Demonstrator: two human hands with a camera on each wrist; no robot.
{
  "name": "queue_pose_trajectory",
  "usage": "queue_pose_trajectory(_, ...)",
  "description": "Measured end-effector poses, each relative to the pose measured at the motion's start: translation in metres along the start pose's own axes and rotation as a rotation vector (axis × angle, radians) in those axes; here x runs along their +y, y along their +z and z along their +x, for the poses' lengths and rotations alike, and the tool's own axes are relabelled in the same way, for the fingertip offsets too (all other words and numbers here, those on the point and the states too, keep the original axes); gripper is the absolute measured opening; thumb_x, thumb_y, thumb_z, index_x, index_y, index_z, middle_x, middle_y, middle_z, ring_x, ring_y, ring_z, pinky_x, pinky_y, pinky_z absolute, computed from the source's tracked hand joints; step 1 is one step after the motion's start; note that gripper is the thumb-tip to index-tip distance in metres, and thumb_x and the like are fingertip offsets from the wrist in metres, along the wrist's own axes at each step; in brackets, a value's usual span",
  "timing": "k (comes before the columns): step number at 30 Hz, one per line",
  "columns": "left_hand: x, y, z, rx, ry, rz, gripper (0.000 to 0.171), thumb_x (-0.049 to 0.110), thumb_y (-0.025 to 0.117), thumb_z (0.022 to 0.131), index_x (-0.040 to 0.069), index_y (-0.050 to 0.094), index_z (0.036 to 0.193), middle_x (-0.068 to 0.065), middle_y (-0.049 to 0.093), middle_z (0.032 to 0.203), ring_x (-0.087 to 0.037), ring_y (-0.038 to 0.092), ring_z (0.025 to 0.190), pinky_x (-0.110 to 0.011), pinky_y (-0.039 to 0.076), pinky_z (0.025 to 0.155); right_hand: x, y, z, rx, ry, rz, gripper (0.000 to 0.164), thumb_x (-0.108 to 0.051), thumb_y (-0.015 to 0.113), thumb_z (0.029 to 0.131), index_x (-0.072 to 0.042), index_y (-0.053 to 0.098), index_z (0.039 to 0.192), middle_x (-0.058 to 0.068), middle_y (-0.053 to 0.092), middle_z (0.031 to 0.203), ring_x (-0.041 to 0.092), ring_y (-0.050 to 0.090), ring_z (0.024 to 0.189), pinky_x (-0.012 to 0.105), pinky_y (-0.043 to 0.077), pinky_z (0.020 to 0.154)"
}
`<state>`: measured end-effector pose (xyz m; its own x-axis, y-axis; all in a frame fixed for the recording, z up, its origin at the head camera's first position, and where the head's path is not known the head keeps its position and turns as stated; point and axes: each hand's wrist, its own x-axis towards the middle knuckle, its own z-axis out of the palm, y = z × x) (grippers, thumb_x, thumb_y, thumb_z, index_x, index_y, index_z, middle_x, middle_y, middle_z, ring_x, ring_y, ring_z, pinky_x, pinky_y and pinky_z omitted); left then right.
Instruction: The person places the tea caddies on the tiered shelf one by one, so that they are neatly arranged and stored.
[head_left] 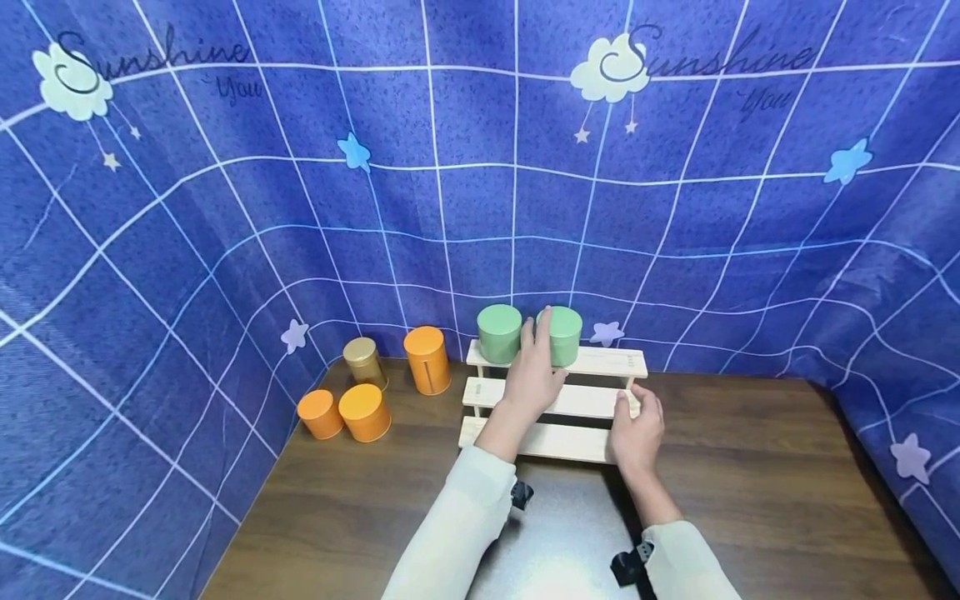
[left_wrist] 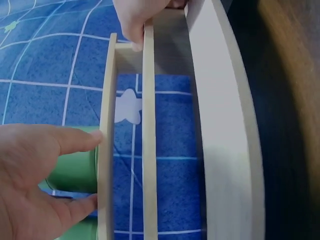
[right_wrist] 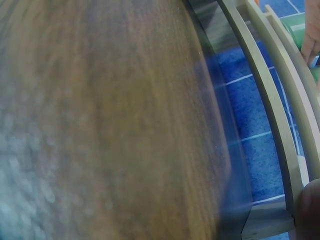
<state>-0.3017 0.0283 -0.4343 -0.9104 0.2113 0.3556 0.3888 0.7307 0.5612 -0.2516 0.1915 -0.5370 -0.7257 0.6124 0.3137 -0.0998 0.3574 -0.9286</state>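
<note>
A three-tier pale wooden display rack [head_left: 573, 442] stands on the table. On its top tier sit two green lidded tins, a left green tin [head_left: 498, 333] and a right green tin [head_left: 567, 333]. My left hand [head_left: 531, 379] reaches over the lower tiers and holds the right tin, its fingers at the tin's left side and its thumb low at the front. In the left wrist view that green tin [left_wrist: 75, 170] shows between thumb and finger, against the top board. My right hand [head_left: 637, 425] grips the rack's right end, thumb on the middle tier.
Left of the rack stand a tall orange tin [head_left: 427, 362], a gold tin [head_left: 364, 362] and two shorter orange tins, one larger [head_left: 365, 414] and one smaller [head_left: 320, 415]. A blue patterned cloth [head_left: 480, 208] rises behind the brown wooden table [head_left: 750, 475].
</note>
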Motion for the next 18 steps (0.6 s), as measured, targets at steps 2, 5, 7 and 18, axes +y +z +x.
queue_pose_trajectory(2,0.0,0.001,-0.002,0.014,-0.008,-0.017,0.11,0.01,0.085,0.087,0.016,0.013,0.17,-0.032,0.031,0.166,-0.046,0.069,0.12,-0.052,0.064,0.09,0.001,0.0,0.0,-0.002,-0.006,0.001,0.035,-0.011,0.061,0.101,0.009,0.065,0.129,0.032,0.063,0.129,0.049,0.056,0.131,0.057,0.041,0.115)
queue_pose_trajectory(5,0.001,0.004,-0.007,0.018,-0.014,-0.038,0.111,0.014,0.085,0.087,0.017,0.011,0.17,-0.033,0.029,0.167,-0.049,0.06,0.134,-0.055,0.061,0.098,0.001,0.0,0.0,-0.009,-0.007,0.001,0.035,-0.01,0.059,0.102,0.009,0.064,0.13,0.033,0.063,0.13,0.049,0.055,0.132,0.057,0.04,0.116)
queue_pose_trajectory(7,0.002,0.005,-0.011,0.023,-0.023,-0.051,0.112,0.016,0.085,0.088,0.017,0.009,0.171,-0.033,0.028,0.168,-0.049,0.056,0.139,-0.056,0.059,0.102,0.002,0.0,0.0,-0.016,-0.009,-0.001,0.035,-0.01,0.058,0.103,0.009,0.063,0.131,0.033,0.063,0.13,0.049,0.055,0.133,0.058,0.04,0.116)
queue_pose_trajectory(18,0.001,0.007,-0.026,0.029,-0.009,-0.096,0.117,0.017,0.083,0.089,0.016,0.0,0.171,-0.034,0.02,0.17,-0.051,0.045,0.148,-0.056,0.052,0.114,0.002,0.0,-0.001,-0.011,-0.003,-0.004,0.036,-0.012,0.057,0.103,0.008,0.064,0.132,0.031,0.063,0.131,0.048,0.056,0.131,0.06,0.04,0.116)
